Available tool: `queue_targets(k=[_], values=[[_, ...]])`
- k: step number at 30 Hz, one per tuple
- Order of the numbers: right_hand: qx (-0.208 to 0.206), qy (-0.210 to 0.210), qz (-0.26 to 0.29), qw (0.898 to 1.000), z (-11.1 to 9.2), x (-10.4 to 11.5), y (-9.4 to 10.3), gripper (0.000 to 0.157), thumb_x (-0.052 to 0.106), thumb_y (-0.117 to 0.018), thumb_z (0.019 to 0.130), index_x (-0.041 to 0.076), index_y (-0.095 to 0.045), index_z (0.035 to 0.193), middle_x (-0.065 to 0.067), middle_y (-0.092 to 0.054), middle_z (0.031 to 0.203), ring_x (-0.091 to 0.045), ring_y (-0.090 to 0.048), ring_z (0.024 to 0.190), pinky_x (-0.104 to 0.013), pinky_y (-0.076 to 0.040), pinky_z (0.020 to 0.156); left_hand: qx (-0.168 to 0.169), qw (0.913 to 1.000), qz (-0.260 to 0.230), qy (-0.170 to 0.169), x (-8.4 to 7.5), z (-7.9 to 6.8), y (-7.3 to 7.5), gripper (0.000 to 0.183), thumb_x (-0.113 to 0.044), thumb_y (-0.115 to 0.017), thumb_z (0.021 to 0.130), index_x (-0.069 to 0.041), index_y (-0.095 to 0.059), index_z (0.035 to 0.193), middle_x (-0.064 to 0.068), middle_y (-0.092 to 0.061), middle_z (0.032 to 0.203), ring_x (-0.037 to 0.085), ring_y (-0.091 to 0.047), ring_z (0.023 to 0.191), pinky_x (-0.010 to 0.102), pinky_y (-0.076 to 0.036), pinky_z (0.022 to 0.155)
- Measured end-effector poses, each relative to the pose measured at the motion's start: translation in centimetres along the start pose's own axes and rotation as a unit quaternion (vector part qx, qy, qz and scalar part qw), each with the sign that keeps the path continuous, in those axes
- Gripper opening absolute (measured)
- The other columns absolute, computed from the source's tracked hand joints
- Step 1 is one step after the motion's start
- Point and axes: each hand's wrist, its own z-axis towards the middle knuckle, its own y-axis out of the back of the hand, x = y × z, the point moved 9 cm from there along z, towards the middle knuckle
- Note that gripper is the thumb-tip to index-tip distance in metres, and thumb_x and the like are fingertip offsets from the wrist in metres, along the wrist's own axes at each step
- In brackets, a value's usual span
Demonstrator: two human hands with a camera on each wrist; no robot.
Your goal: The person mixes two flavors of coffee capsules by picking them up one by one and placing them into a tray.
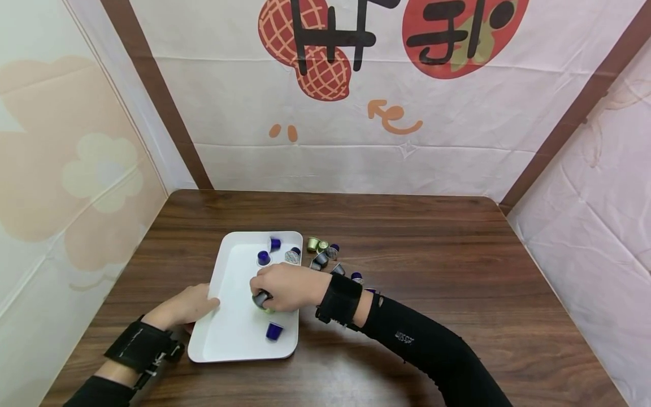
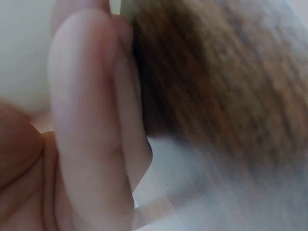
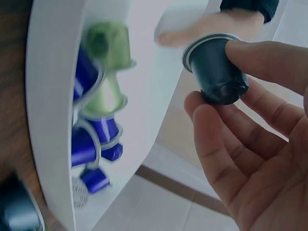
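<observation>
My right hand (image 1: 287, 287) pinches a dark grey-green coffee capsule (image 3: 217, 72) between thumb and fingertips, over the white tray (image 1: 231, 333). Blue-purple capsules (image 1: 274, 331) lie on the tray, near its front and towards its back. In the right wrist view, green capsules (image 3: 111, 47) show there too; in the head view my right hand mostly covers them. At the tray's left edge my left hand (image 1: 185, 306) grips the rim, thumb on the upper side and the other fingers lower down, largely hidden from the head view. The left wrist view shows those fingers blurred and close up.
Right of the tray, on the brown wooden table (image 1: 432, 254), sits a loose group of capsules: green ones (image 1: 313, 244), dark ones (image 1: 321, 259) and purple ones (image 1: 357, 277). My right forearm reaches across beside them. Printed cloth (image 1: 325, 164) hangs behind the table and at both sides.
</observation>
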Motion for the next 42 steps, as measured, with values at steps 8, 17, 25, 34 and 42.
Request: queue_targets(k=[8, 17, 25, 34, 42], values=[[0.027, 0.023, 0.002, 0.999, 1.5, 2.2, -1.4, 0.014, 0.019, -0.064, 0.090, 0.013, -0.061, 0.102, 0.009, -0.055, 0.089, 0.000, -0.048, 0.077, -0.008, -0.039, 0.070, 0.003, 1.0000, -0.003, 0.001, -0.1, -0.1, 0.0, 0.034, -0.010, -0.041, 0.096, 0.008, -0.046, 0.124, 0.007, -0.062, 0.074, 0.022, -0.062, 0.057, 0.036, -0.050, 0.042], [0.041, 0.023, -0.005, 0.999, 3.1, 2.9, -3.0, 0.015, 0.020, -0.064, 0.090, 0.013, -0.062, 0.104, 0.010, -0.055, 0.091, 0.001, -0.048, 0.077, -0.008, -0.040, 0.069, 0.001, 1.0000, -0.001, 0.000, -0.1, -0.1, -0.1, 0.032, -0.010, -0.041, 0.096, 0.007, -0.048, 0.122, 0.007, -0.061, 0.073, 0.021, -0.062, 0.057, 0.036, -0.051, 0.042], [0.041, 0.019, -0.017, 0.999, 4.1, 3.0, -3.5, 0.015, 0.023, -0.064, 0.090, 0.014, -0.062, 0.103, 0.010, -0.055, 0.089, 0.001, -0.047, 0.077, -0.009, -0.039, 0.069, 0.002, 1.0000, 0.007, -0.006, -0.2, 0.0, 0.0, 0.031, -0.011, -0.041, 0.096, 0.005, -0.048, 0.121, 0.007, -0.061, 0.074, 0.020, -0.061, 0.057, 0.035, -0.050, 0.041], [0.045, 0.009, -0.019, 0.999, 4.6, 2.9, -3.6, 0.017, 0.023, -0.063, 0.091, 0.015, -0.063, 0.106, 0.009, -0.060, 0.097, 0.001, -0.050, 0.080, -0.009, -0.040, 0.070, 0.002, 0.9998, 0.016, -0.014, -0.3, 0.1, 0.0, 0.031, -0.014, -0.042, 0.097, 0.005, -0.049, 0.121, 0.006, -0.061, 0.073, 0.020, -0.061, 0.055, 0.034, -0.049, 0.040], [0.017, 0.000, -0.002, 1.000, 2.3, 0.7, -1.3, 0.018, 0.020, -0.062, 0.092, 0.010, -0.064, 0.107, 0.004, -0.063, 0.101, -0.002, -0.056, 0.086, -0.011, -0.042, 0.074, -0.007, 0.9999, 0.014, 0.004, 0.0, 0.1, 0.0, 0.033, -0.009, -0.043, 0.095, 0.006, -0.048, 0.123, 0.007, -0.062, 0.074, 0.021, -0.062, 0.056, 0.035, -0.050, 0.041]])
